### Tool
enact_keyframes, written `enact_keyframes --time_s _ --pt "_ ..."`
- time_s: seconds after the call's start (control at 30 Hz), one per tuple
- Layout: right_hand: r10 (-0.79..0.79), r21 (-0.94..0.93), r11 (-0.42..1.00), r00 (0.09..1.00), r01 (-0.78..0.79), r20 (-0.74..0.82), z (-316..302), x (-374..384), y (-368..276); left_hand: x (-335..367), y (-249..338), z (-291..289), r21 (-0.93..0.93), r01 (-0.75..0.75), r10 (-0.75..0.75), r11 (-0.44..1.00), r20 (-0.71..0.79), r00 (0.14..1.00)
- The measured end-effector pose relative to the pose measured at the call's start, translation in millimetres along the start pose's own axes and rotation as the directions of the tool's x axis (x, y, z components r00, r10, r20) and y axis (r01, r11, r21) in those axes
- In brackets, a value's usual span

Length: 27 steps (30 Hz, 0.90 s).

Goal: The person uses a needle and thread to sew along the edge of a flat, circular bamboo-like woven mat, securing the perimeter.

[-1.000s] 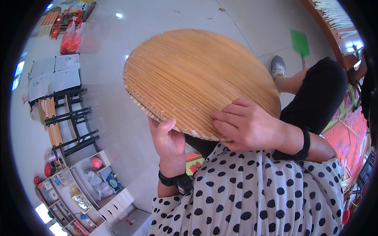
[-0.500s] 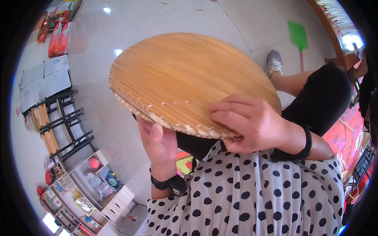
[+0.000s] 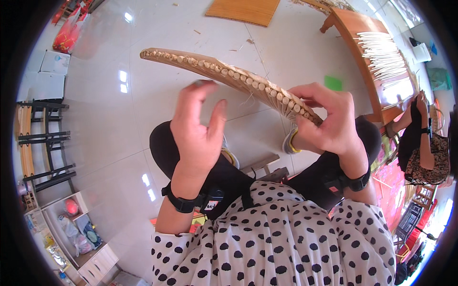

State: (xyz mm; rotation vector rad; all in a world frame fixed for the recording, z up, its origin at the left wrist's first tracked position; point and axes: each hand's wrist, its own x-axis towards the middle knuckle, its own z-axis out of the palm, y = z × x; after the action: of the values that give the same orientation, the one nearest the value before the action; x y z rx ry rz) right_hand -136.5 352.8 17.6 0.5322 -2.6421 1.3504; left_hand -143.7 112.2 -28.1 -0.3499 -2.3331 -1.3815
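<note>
Head view now, stalk mat (image 3: 230, 74) tipped edge-on above the black-trousered knees (image 3: 162, 143), right hand (image 3: 331, 117) pinching its near right end, left hand (image 3: 196, 128) spread loosely beside it, white sticks (image 3: 381, 55) on the far-right wooden table (image 3: 347, 28)

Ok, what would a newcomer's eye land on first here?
Probably the stalk panel, nearly edge-on at upper centre, its right end held by the right hand. The left hand is open beside its lower edge. Then the white sticks on the wooden table, upper right.
</note>
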Motion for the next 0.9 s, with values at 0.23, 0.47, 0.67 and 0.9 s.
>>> enact_keyframes --time_s 0.23,0.47,0.67,0.9 --pt "0.052 -0.027 0.998 0.998 -0.052 0.021 -1.7 2.3 -11.7 -0.4 14.9 18.8 -0.082 0.113 -0.105 0.99 0.1 0.989" --pt "0.003 -0.298 0.954 0.996 -0.029 -0.088 12.0 -2.0 -27.2 -16.2 19.2 20.3 -0.063 0.176 -0.166 0.982 0.14 0.976" --pt "-0.051 -0.493 0.87 0.993 -0.011 -0.111 14.9 6.0 -22.7 -12.3 21.5 25.9 -0.077 0.167 -0.155 0.983 0.148 0.977" --pt "-0.098 -0.51 0.86 0.989 0.028 -0.111 26.6 16.6 -21.6 -13.6 26.4 44.5 -0.046 0.164 -0.157 0.985 0.133 0.979"
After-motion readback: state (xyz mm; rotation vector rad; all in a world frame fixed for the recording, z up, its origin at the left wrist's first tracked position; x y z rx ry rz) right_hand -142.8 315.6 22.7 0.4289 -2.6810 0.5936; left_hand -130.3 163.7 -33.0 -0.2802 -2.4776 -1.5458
